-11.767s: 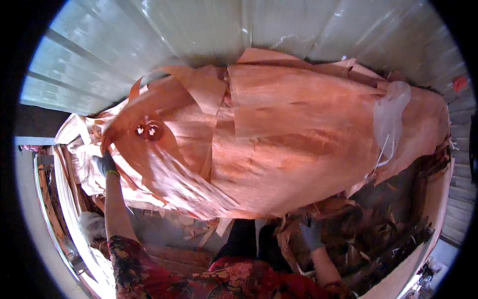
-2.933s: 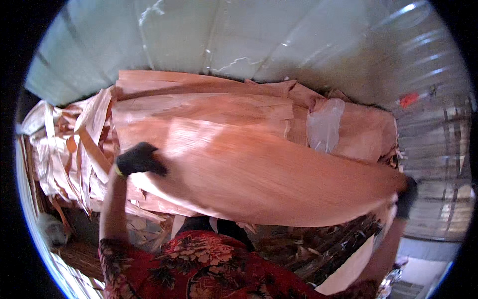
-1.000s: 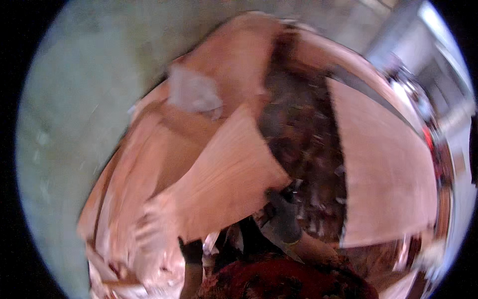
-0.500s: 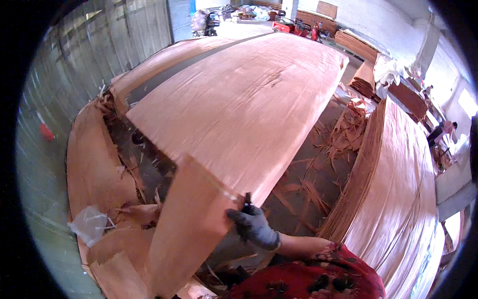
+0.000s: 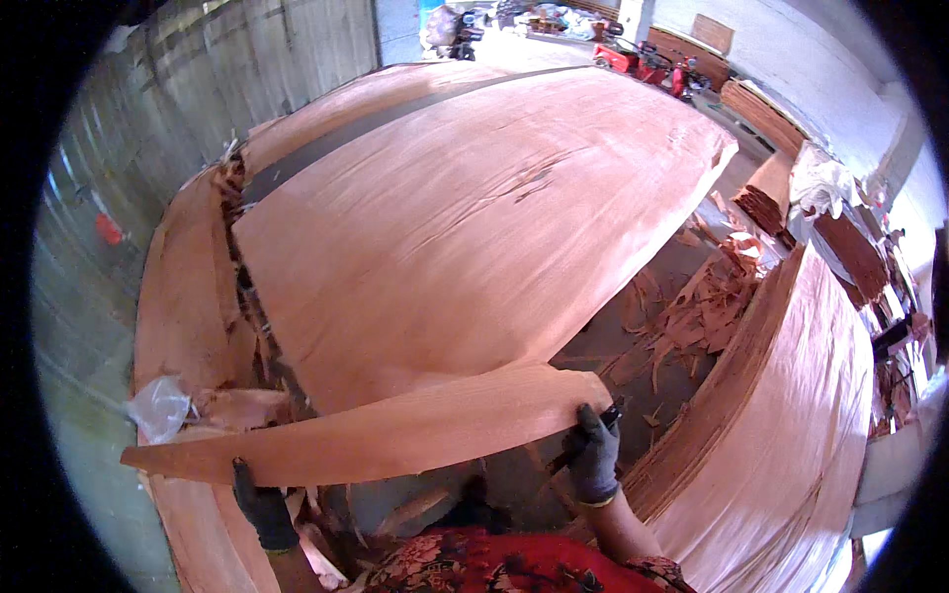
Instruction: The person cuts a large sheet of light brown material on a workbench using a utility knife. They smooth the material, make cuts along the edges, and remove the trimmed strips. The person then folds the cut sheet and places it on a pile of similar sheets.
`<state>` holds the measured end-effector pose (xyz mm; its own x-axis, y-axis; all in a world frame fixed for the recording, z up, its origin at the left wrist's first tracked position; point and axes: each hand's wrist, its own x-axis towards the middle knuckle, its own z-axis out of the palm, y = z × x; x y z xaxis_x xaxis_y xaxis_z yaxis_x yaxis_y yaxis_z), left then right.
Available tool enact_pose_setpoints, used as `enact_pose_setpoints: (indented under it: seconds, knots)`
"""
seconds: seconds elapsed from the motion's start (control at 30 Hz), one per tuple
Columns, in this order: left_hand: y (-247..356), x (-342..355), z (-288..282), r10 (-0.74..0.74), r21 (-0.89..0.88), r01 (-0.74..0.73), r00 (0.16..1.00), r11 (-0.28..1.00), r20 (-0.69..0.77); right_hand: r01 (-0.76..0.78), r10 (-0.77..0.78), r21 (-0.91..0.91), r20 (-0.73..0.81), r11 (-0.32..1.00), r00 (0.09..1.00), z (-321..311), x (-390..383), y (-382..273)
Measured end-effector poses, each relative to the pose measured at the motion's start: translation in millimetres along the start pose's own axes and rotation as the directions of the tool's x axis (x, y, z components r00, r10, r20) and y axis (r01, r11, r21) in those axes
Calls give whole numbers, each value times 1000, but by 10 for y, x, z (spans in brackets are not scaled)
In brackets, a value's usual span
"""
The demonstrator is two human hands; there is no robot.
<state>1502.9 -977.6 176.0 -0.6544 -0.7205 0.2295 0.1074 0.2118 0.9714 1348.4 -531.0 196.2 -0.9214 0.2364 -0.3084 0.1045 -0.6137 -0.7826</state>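
Note:
A long strip of reddish-brown wood veneer [image 5: 395, 435] stretches across in front of me, bowed along its length. My left hand [image 5: 264, 509], in a dark grey glove, is closed on its lower edge near the left end. My right hand [image 5: 595, 460], also gloved, grips the right end. A small black object [image 5: 611, 415] sticks out of my right hand; its kind is hard to make out. Just beyond the strip lies a broad veneer sheet [image 5: 474, 237] with a wrinkled, split patch toward its far side. The strip hides part of its near edge.
A tall veneer stack [image 5: 781, 425] stands at my right. Torn veneer scraps [image 5: 707, 301] litter the floor beside it. More veneer [image 5: 188, 296] lies along the left wall, with a clear plastic bag [image 5: 160, 407] on it. A red vehicle [image 5: 643, 67] stands far back.
The veneer strip has swung from slanting upright to lying crosswise in front of me. My left hand has come into view on it, and my right hand has moved rightward.

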Motion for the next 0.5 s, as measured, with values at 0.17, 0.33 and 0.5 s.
enact_pose_setpoints:
  seconds: [0.17, 0.33, 0.5]
  knots:
    - [-41, 584, 1250, 504, 481, -487, 857, 729, 103, 145, -142, 20, -104, 989, 984, -202, 575, -649]
    - [135, 759, 2986, 309, 283, -357, 929, 890, 202, 192, -213, -111, -231, 975, 949, -689, 1291, -1331]
    - [-115, 927, 4034, 302, 230, -354, 925, 907, 232, 181, -178, 4, -154, 984, 972, -857, 2281, -1788]
